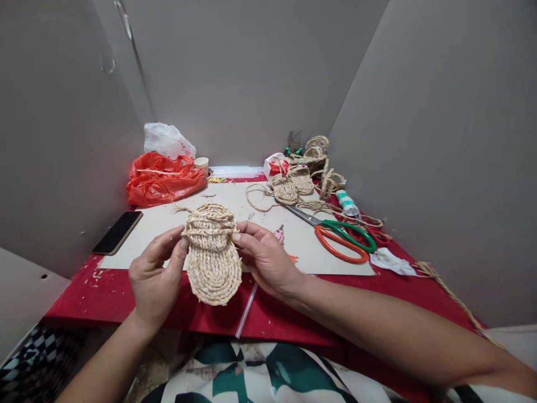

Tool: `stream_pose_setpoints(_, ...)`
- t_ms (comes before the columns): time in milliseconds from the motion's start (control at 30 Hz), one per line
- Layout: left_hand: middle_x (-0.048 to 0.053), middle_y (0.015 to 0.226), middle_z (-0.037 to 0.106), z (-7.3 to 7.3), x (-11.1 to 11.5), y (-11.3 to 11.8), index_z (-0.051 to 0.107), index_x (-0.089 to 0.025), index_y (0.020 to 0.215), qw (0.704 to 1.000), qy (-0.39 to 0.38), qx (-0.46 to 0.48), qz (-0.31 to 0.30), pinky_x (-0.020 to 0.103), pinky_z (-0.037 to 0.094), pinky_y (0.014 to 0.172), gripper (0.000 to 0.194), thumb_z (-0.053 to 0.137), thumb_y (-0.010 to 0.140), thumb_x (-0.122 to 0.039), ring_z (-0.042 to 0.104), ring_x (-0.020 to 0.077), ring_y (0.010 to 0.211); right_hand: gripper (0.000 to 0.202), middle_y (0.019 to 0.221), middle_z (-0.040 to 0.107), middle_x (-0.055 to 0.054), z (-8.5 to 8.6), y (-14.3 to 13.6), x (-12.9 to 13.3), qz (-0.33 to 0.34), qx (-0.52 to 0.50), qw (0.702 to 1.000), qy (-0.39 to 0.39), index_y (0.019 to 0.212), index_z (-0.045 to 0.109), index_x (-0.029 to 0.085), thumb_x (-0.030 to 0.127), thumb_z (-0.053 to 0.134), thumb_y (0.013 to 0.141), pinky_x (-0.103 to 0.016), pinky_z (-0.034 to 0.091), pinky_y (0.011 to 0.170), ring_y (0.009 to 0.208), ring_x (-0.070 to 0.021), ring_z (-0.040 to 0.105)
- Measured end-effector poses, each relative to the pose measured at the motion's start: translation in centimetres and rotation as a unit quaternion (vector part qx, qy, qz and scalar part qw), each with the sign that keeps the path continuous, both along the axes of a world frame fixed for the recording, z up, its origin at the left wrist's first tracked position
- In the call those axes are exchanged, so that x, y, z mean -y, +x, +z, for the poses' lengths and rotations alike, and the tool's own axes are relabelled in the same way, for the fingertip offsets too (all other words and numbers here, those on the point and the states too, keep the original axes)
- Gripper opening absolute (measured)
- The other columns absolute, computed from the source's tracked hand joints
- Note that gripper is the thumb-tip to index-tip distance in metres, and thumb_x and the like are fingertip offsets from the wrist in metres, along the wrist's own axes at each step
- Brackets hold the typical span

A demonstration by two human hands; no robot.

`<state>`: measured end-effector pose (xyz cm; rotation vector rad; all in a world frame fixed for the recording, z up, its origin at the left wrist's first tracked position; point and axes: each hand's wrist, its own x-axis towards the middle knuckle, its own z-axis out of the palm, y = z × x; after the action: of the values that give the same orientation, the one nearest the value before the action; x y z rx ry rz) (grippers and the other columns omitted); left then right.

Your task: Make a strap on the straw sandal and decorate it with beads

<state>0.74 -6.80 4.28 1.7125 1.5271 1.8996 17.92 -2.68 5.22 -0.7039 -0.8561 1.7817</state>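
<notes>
A woven straw slipper (213,274) is held up over the front edge of the table, its rounded sole end pointing down and a strap across its upper part. My left hand (157,277) pinches the left end of the strap between thumb and fingers. On the other side, my right hand (266,254) grips the strap's right end the same way. Behind the slipper lies a pale board (138,238). A clear glue stick (246,310) lies under the slipper, near the table's front edge.
Scissors with green and orange handles (342,240) lie at the right, beside small woven slippers (289,187) and coiled straw rope (316,148). At the left are a black phone (118,232) and a red plastic bag (161,182). A white cloth (394,262) lies on the red tablecloth (285,316).
</notes>
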Motion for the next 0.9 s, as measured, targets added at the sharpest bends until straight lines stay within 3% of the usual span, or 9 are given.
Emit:
stream_pose_setpoints(100, 0.002, 0.086, 0.073, 0.7, -0.1, 0.4, 0.066, -0.019, 0.108, 0.987, -0.096, 0.121, -0.052, 0.023, 0.054, 0.071, 0.029, 0.069, 0.08, -0.028, 0.067, 0.013, 0.076, 0.025, 0.063, 0.056, 0.005, -0.3, 0.0, -0.3, -0.011, -0.002, 1.0, 0.016, 0.07, 0.06, 0.017, 0.028, 0.079, 0.058, -0.02, 0.039, 0.056, 0.055, -0.0071, 0.049)
stream_pose_setpoints(200, -0.003, 0.069, 0.067, 1.4, -0.1, 0.9, 0.061, -0.02, 0.116, 0.946, -0.192, 0.223, -0.134, 0.018, 0.049, 0.058, 0.036, 0.066, 0.082, -0.028, 0.063, 0.0102, 0.061, 0.022, 0.066, 0.058, 0.005, -0.8, 0.1, -0.5, -0.019, -0.014, 0.999, 0.041, 0.072, 0.06, 0.018, 0.027, 0.077, 0.062, -0.021, 0.04, 0.059, 0.058, -0.0078, 0.051)
stream_pose_setpoints(367, 0.004, 0.095, 0.073, 1.9, -0.5, 2.0, 0.06, -0.02, 0.122, 0.873, -0.263, 0.309, -0.271, 0.028, 0.054, 0.069, 0.048, 0.066, 0.074, -0.016, 0.068, 0.0189, 0.078, 0.02, 0.065, 0.057, 0.005, -1.4, 0.2, -0.6, -0.005, -0.015, 0.997, 0.069, 0.075, 0.059, 0.018, 0.028, 0.075, 0.067, -0.022, 0.041, 0.059, 0.058, -0.008, 0.05)
stream_pose_setpoints(500, 0.009, 0.094, 0.074, 1.5, -1.2, 2.1, 0.067, -0.017, 0.112, 0.829, -0.325, 0.335, -0.308, 0.035, 0.057, 0.072, 0.043, 0.071, 0.069, -0.021, 0.07, 0.025, 0.08, 0.023, 0.062, 0.056, 0.006, -1.3, 0.2, -0.3, 0.015, -0.005, 0.997, 0.075, 0.075, 0.059, 0.017, 0.029, 0.077, 0.067, -0.02, 0.039, 0.056, 0.055, -0.0065, 0.048)
stream_pose_setpoints(633, 0.01, 0.099, 0.074, 1.3, -1.4, 2.1, 0.065, -0.016, 0.116, 0.84, -0.319, 0.32, -0.3, 0.037, 0.058, 0.075, 0.045, 0.072, 0.072, -0.025, 0.071, 0.0262, 0.083, 0.027, 0.064, 0.056, 0.006, -1.1, 0.2, -0.1, 0.038, 0.018, 0.997, 0.071, 0.075, 0.057, 0.017, 0.031, 0.078, 0.065, -0.021, 0.041, 0.058, 0.057, -0.0072, 0.05)
stream_pose_setpoints(733, 0.009, 0.117, 0.068, 1.5, -1.4, 2.0, 0.053, -0.022, 0.131, 0.874, -0.283, 0.284, -0.273, 0.035, 0.056, 0.081, 0.057, 0.07, 0.076, -0.024, 0.069, 0.0246, 0.094, 0.028, 0.064, 0.055, 0.006, -1.0, 0.2, 0.1, 0.05, 0.018, 0.997, 0.064, 0.074, 0.056, 0.017, 0.031, 0.078, 0.064, -0.021, 0.041, 0.059, 0.058, -0.0074, 0.05)
stream_pose_setpoints(900, 0.011, 0.148, 0.042, 2.3, -1.1, -0.5, 0.027, -0.033, 0.147, 0.941, -0.227, 0.098, -0.232, 0.039, 0.051, 0.096, 0.095, 0.078, 0.068, -0.019, 0.05, 0.0298, 0.127, 0.022, 0.062, 0.054, 0.006, -0.6, 0.6, -0.3, 0.051, 0.016, 0.997, 0.055, 0.076, 0.055, 0.017, 0.028, 0.072, 0.066, -0.021, 0.038, 0.055, 0.054, -0.0065, 0.047)
